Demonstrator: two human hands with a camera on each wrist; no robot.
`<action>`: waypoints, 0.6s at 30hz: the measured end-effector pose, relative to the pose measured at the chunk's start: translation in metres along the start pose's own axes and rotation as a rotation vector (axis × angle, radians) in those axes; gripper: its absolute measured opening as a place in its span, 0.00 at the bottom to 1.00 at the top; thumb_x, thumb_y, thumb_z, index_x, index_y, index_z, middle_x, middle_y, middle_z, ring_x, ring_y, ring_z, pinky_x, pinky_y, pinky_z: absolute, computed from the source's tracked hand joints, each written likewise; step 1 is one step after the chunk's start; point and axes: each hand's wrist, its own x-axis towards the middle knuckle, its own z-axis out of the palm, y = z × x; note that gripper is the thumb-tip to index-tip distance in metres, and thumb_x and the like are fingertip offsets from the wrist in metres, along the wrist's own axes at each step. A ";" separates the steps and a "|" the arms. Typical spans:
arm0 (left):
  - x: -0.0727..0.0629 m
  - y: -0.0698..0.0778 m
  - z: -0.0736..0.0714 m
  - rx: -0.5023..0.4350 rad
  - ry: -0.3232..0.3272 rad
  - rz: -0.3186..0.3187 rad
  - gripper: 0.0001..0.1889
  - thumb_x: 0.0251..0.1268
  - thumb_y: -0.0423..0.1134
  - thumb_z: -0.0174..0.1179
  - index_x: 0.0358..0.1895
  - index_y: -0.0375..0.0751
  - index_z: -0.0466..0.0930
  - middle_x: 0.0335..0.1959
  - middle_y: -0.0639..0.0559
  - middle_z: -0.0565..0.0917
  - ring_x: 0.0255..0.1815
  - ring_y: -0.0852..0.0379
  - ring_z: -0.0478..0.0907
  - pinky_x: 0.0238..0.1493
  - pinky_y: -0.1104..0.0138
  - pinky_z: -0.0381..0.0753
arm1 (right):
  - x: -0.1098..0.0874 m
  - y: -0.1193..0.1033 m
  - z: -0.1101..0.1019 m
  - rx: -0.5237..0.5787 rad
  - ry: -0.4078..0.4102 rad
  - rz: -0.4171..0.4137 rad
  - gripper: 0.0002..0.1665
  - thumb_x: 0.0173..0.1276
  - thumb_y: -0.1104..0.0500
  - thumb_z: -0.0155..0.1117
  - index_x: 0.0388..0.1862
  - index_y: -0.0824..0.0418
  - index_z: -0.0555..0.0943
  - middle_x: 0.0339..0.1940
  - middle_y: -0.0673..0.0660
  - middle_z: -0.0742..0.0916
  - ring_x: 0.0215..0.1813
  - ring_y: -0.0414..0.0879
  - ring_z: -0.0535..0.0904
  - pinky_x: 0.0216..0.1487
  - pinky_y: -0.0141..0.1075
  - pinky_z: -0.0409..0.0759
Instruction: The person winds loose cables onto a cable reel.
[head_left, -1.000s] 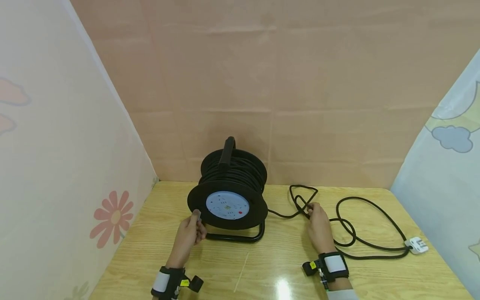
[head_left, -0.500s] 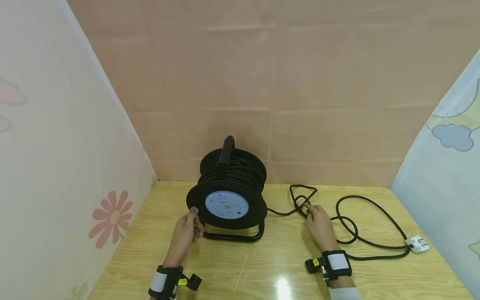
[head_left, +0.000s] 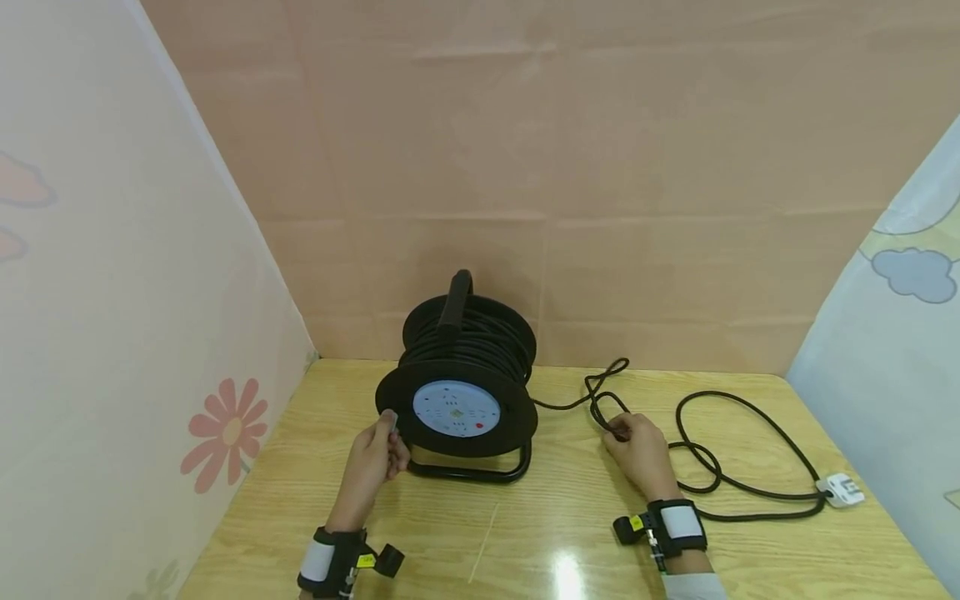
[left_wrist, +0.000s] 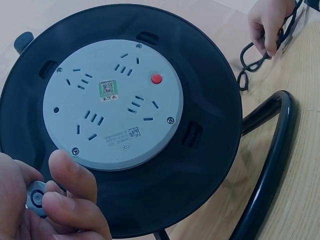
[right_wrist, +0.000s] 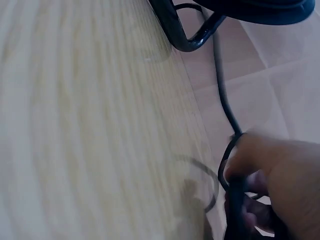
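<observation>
A black cable reel (head_left: 393, 392) with a pale blue socket panel (left_wrist: 75, 102) and red button (left_wrist: 156, 79) stands on the wooden table. At the reel's lower left edge, my left hand (head_left: 373, 457) pinches a small grey crank knob (left_wrist: 36, 198) between thumb and curled fingers. To the right of the reel, my right hand (head_left: 643, 457) grips the black cable (head_left: 558, 407), thumb and fingers around it. Loose loops of that cable lie just beyond the fingers. The right wrist view shows the right hand (right_wrist: 280, 175) blurred, with part of the cable hidden behind the fingers.
The cable runs on in loops to a white plug (head_left: 840, 490) at the table's right side. A black tube stand (head_left: 468, 475) supports the reel, and a carry handle (head_left: 455, 307) rises above it. Brown paper (head_left: 675, 183) covers the wall behind.
My right hand has drawn the cable slightly toward me, and its far loop has narrowed and shifted. The left hand stays on the knob; the reel looks almost unmoved.
</observation>
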 end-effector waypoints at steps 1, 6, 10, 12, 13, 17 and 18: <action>0.000 0.000 0.000 0.004 0.001 0.001 0.29 0.88 0.61 0.41 0.32 0.41 0.68 0.19 0.51 0.77 0.19 0.60 0.68 0.23 0.70 0.70 | 0.000 0.000 0.000 0.003 -0.004 0.009 0.09 0.71 0.63 0.71 0.44 0.67 0.86 0.41 0.63 0.86 0.44 0.56 0.85 0.49 0.52 0.83; 0.000 0.002 0.000 0.001 0.001 0.003 0.28 0.88 0.60 0.41 0.32 0.41 0.68 0.19 0.51 0.77 0.19 0.60 0.69 0.23 0.70 0.71 | 0.001 0.002 0.001 -0.014 -0.048 0.014 0.10 0.73 0.61 0.68 0.43 0.68 0.83 0.39 0.62 0.83 0.41 0.52 0.80 0.46 0.47 0.81; 0.000 0.002 0.001 -0.001 -0.001 0.005 0.28 0.89 0.60 0.42 0.32 0.41 0.68 0.19 0.51 0.77 0.18 0.60 0.69 0.23 0.70 0.71 | 0.000 0.004 0.001 -0.034 -0.058 0.000 0.13 0.74 0.56 0.72 0.38 0.65 0.81 0.34 0.58 0.80 0.35 0.48 0.74 0.39 0.40 0.75; 0.000 0.002 0.001 0.001 -0.002 0.005 0.28 0.88 0.60 0.42 0.32 0.41 0.68 0.19 0.51 0.77 0.18 0.60 0.69 0.23 0.70 0.71 | -0.001 0.004 0.001 -0.028 -0.050 -0.024 0.18 0.73 0.53 0.75 0.40 0.64 0.78 0.33 0.58 0.78 0.35 0.49 0.72 0.36 0.39 0.72; 0.000 0.002 0.001 0.001 -0.001 0.005 0.28 0.88 0.60 0.42 0.32 0.41 0.68 0.19 0.51 0.77 0.18 0.60 0.69 0.23 0.70 0.71 | -0.001 0.004 0.001 -0.021 -0.044 -0.039 0.19 0.73 0.52 0.76 0.43 0.63 0.77 0.34 0.59 0.78 0.35 0.49 0.72 0.36 0.40 0.71; 0.000 0.002 0.001 0.005 0.003 0.001 0.28 0.88 0.60 0.42 0.32 0.40 0.69 0.19 0.51 0.77 0.19 0.60 0.69 0.23 0.70 0.71 | -0.001 0.002 0.000 -0.027 -0.040 -0.100 0.39 0.74 0.52 0.75 0.75 0.60 0.67 0.49 0.68 0.78 0.33 0.51 0.76 0.30 0.41 0.72; 0.000 0.002 0.001 0.006 0.004 0.000 0.28 0.89 0.60 0.42 0.32 0.40 0.69 0.19 0.51 0.77 0.18 0.60 0.69 0.23 0.70 0.71 | -0.001 0.002 0.000 -0.045 -0.046 -0.113 0.44 0.74 0.53 0.74 0.81 0.57 0.63 0.54 0.70 0.77 0.30 0.50 0.75 0.27 0.40 0.72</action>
